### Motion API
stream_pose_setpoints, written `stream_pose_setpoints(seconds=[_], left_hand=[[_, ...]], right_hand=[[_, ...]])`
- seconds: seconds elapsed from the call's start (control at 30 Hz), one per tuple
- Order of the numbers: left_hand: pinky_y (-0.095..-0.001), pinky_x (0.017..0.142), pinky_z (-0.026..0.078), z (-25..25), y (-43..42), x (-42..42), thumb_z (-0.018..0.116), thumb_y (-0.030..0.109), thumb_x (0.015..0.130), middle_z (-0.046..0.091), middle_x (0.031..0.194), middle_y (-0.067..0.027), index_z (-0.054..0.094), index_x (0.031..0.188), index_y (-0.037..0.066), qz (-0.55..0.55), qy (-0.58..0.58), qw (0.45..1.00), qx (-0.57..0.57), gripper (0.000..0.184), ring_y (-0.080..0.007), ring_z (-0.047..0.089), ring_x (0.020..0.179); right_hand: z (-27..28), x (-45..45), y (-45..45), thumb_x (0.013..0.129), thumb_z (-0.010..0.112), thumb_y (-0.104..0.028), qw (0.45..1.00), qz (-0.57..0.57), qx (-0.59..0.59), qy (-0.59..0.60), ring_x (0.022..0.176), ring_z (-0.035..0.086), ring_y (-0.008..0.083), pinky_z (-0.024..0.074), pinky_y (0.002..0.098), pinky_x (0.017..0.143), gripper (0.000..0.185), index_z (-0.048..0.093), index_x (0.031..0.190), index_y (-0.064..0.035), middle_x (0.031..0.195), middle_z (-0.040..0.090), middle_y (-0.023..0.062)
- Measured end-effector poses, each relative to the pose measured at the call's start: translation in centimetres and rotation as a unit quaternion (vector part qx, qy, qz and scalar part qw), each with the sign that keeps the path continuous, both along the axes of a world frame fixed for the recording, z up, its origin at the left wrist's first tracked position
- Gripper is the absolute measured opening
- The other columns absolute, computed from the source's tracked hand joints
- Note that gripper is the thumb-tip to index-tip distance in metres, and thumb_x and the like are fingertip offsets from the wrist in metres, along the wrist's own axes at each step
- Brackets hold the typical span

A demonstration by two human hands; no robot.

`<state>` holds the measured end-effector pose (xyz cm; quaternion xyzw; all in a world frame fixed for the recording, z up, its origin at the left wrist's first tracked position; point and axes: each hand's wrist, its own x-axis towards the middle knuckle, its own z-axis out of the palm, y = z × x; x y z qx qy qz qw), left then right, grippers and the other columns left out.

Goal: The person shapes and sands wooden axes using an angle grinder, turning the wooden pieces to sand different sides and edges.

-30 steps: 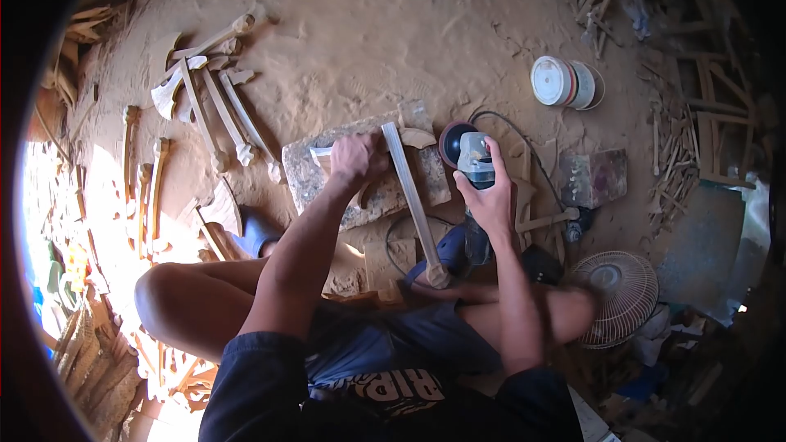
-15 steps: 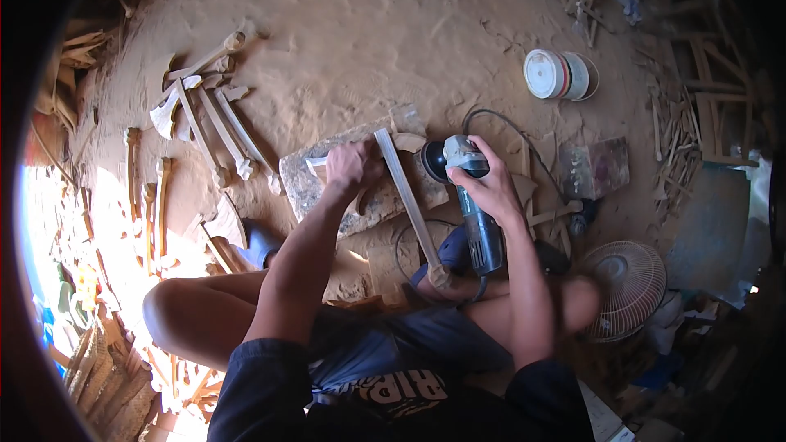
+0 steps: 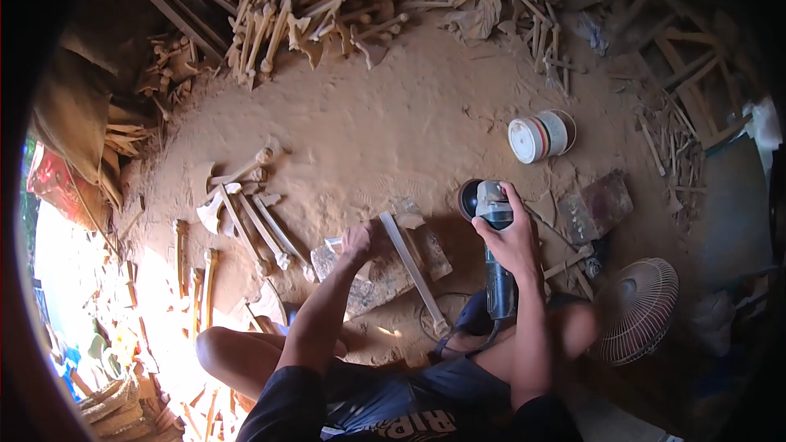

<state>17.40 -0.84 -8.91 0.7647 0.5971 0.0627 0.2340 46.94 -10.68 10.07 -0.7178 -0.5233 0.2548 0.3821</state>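
My left hand is closed round the head end of a long wooden axe-shaped piece. A pale edge of that head shows left of my fingers, and the straight shaft slants down toward my shin, ending in a knob. Beneath it lies a worn block on the sandy ground. My right hand grips an angle grinder round its grey gear head. The grinder's round disc faces left, apart from the wood; whether it spins I cannot tell.
Several similar wooden pieces lie to the left. A white bucket on its side, a stained block and a round fan are on the right. A large heap of carved wood lies at the back.
The view has tilted up, bringing the back heap into sight. My right hand has moved the grinder rightward and farther from the wooden piece. My left hand keeps its hold.
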Motion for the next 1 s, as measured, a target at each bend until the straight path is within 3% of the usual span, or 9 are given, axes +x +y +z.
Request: stream_pose_setpoints(seconds=[0.07, 0.23, 0.37, 0.43, 0.5, 0.67, 0.77, 0.93, 1.0], left_hand=[[-0.0522, 0.070, 0.058, 3.2, 2.5, -0.6, 0.072, 0.040, 0.083, 0.074, 0.080, -0.0199, 0.076, 0.096, 0.012, -0.024, 0.003, 0.998, 0.058, 0.031, -0.0398, 0.073, 0.075], [-0.0475, 0.057, 0.053, 19.1, 5.8, -1.1, 0.082, 0.037, 0.074, 0.069, 0.066, -0.0170, 0.074, 0.078, 0.011, -0.046, 0.047, 0.984, 0.166, 0.028, -0.0375, 0.068, 0.059], [-0.0468, 0.056, 0.052, 25.5, 4.2, -2.2, 0.085, 0.035, 0.072, 0.068, 0.064, -0.0171, 0.072, 0.074, 0.008, -0.024, 0.021, 0.955, 0.295, 0.030, -0.0364, 0.067, 0.057], [-0.0462, 0.056, 0.052, 27.8, 3.7, -3.1, 0.085, 0.036, 0.073, 0.068, 0.064, -0.0174, 0.073, 0.075, 0.007, -0.043, 0.046, 0.968, 0.242, 0.032, -0.0364, 0.067, 0.057], [-0.0469, 0.059, 0.052, 29.0, 2.3, -3.6, 0.084, 0.038, 0.076, 0.067, 0.065, -0.0186, 0.074, 0.078, 0.005, -0.083, 0.033, 0.975, 0.204, 0.035, -0.0374, 0.067, 0.058], [-0.0491, 0.070, 0.056, 19.1, 0.6, -3.9, 0.079, 0.042, 0.081, 0.072, 0.077, -0.0212, 0.075, 0.085, 0.002, -0.093, 0.042, 0.995, 0.009, 0.041, -0.0398, 0.072, 0.076], [-0.0470, 0.078, 0.059, 18.1, -0.7, -4.0, 0.074, 0.048, 0.088, 0.077, 0.092, -0.0181, 0.078, 0.098, 0.006, -0.123, 0.112, 0.982, -0.093, 0.043, -0.0357, 0.075, 0.091], [-0.0423, 0.089, 0.056, 19.6, 2.0, -7.8, 0.067, 0.040, 0.097, 0.077, 0.109, -0.0130, 0.068, 0.124, 0.006, -0.200, -0.009, 0.955, -0.220, 0.043, -0.0299, 0.075, 0.101], [-0.0446, 0.090, 0.054, 27.3, 0.8, -7.7, 0.067, 0.043, 0.097, 0.074, 0.113, -0.0161, 0.066, 0.119, 0.007, -0.139, 0.040, 0.976, -0.160, 0.042, -0.0319, 0.071, 0.109]], right_hand=[[1.5, 0.9, -0.1, 0.083, 0.084, -0.023, 0.998, -0.010, 0.057, 0.002, 0.117, 0.069, 0.0370, 0.0534, 0.0437, 0.100, 0.081, 0.047, 0.153, -0.0053, 0.128, 0.069, 0.0244], [2.7, 3.0, -0.8, 0.082, 0.085, -0.022, 0.996, -0.049, 0.071, 0.027, 0.118, 0.069, 0.0343, 0.0532, 0.0427, 0.101, 0.078, 0.050, 0.150, -0.0034, 0.129, 0.069, 0.0230], [2.3, 3.6, -1.4, 0.081, 0.085, -0.022, 0.994, -0.065, 0.092, 0.002, 0.116, 0.071, 0.0344, 0.0541, 0.0428, 0.100, 0.077, 0.052, 0.148, -0.0026, 0.127, 0.071, 0.0228], [2.4, 3.7, -1.3, 0.081, 0.085, -0.022, 0.994, -0.059, 0.097, 0.001, 0.115, 0.071, 0.0342, 0.0543, 0.0425, 0.100, 0.076, 0.052, 0.147, -0.0024, 0.126, 0.071, 0.0225], [3.1, 3.3, -1.6, 0.081, 0.085, -0.021, 0.995, -0.045, 0.082, 0.021, 0.114, 0.071, 0.0339, 0.0542, 0.0420, 0.099, 0.075, 0.053, 0.146, -0.0025, 0.126, 0.071, 0.0220], [3.1, 2.9, -1.4, 0.082, 0.085, -0.019, 0.995, -0.036, 0.085, 0.026, 0.113, 0.071, 0.0315, 0.0537, 0.0408, 0.099, 0.072, 0.054, 0.145, -0.0035, 0.124, 0.072, 0.0206], [3.1, 2.9, -1.3, 0.082, 0.084, -0.019, 0.994, -0.033, 0.099, 0.031, 0.118, 0.069, 0.0313, 0.0528, 0.0410, 0.102, 0.074, 0.053, 0.147, -0.0026, 0.128, 0.070, 0.0201], [3.6, 3.6, -1.7, 0.082, 0.085, -0.018, 0.994, -0.047, 0.087, 0.050, 0.124, 0.066, 0.0303, 0.0512, 0.0416, 0.105, 0.077, 0.051, 0.149, -0.0009, 0.135, 0.067, 0.0206], [2.9, 4.2, -1.5, 0.082, 0.085, -0.018, 0.993, -0.057, 0.100, 0.035, 0.124, 0.066, 0.0299, 0.0512, 0.0416, 0.106, 0.077, 0.051, 0.149, -0.0007, 0.135, 0.067, 0.0206]])
